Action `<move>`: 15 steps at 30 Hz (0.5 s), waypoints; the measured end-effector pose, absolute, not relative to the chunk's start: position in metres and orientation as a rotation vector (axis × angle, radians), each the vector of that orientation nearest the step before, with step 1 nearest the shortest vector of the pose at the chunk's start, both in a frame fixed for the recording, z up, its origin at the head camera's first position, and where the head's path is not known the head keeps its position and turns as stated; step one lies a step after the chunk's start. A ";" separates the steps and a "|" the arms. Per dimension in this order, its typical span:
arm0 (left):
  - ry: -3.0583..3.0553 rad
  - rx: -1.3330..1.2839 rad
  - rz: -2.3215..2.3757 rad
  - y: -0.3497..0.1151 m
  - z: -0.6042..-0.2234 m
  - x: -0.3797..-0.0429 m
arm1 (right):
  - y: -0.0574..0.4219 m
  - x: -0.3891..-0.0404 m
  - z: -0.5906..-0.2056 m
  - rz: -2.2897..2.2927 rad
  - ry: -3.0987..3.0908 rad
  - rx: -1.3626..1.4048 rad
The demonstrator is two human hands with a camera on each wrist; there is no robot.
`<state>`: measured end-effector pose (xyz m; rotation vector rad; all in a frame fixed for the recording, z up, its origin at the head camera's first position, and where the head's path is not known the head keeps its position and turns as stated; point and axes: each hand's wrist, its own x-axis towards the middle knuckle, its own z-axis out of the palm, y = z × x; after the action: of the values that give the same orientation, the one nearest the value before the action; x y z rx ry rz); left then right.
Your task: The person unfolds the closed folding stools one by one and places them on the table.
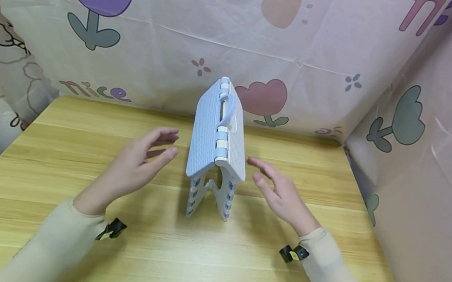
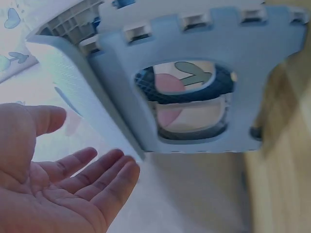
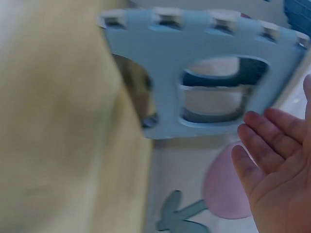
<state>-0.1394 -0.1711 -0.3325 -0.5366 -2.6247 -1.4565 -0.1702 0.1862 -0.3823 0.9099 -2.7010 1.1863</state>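
A light blue and white plastic folding stool (image 1: 208, 131) stands partly folded on the table, its two top panels sloping down from a hinged ridge like a roof. A small carry handle (image 1: 227, 111) sits along that ridge. To the left of the stool, my left hand (image 1: 133, 166) hovers with relaxed fingers, holding nothing. My right hand (image 1: 284, 194) is at the other side, fingers extended toward the right panel, also holding nothing. Both wrist views show a blue leg panel (image 2: 248, 82) with a large cut-out, and the right one shows my fingers (image 3: 265, 145) loosely spread.
The wood-grain table (image 1: 196, 269) reaches back to a printed cloth (image 1: 169, 53) hanging behind it. More printed cloth (image 1: 436, 184) hangs along the right side. Small black cameras sit on the left wrist (image 1: 113, 228) and the right wrist (image 1: 294, 254).
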 end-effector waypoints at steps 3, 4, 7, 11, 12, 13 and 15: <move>-2.632 -0.553 -1.405 -0.165 -0.321 -0.148 | 0.185 -0.177 -0.367 1.160 -2.668 0.901; -2.636 -0.561 -1.385 -0.162 -0.318 -0.151 | 0.184 -0.178 -0.361 1.151 -2.664 0.898; -2.641 -0.579 -1.323 -0.152 -0.310 -0.161 | 0.178 -0.183 -0.347 1.116 -2.651 0.907; -2.653 -0.608 -1.273 -0.139 -0.302 -0.175 | 0.167 -0.190 -0.330 1.059 -2.624 0.945; -2.654 -0.614 -1.264 -0.137 -0.301 -0.179 | 0.164 -0.192 -0.327 1.044 -2.620 0.953; -2.660 -0.619 -1.256 -0.134 -0.299 -0.182 | 0.161 -0.194 -0.324 1.029 -2.617 0.963; -2.675 -0.625 -1.246 -0.130 -0.297 -0.189 | 0.156 -0.198 -0.319 1.007 -2.628 0.975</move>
<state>-0.1895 -0.1302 -0.2970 -0.6251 -2.6755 -1.2462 -0.1978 0.1558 -0.3192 0.9747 -2.6277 1.0069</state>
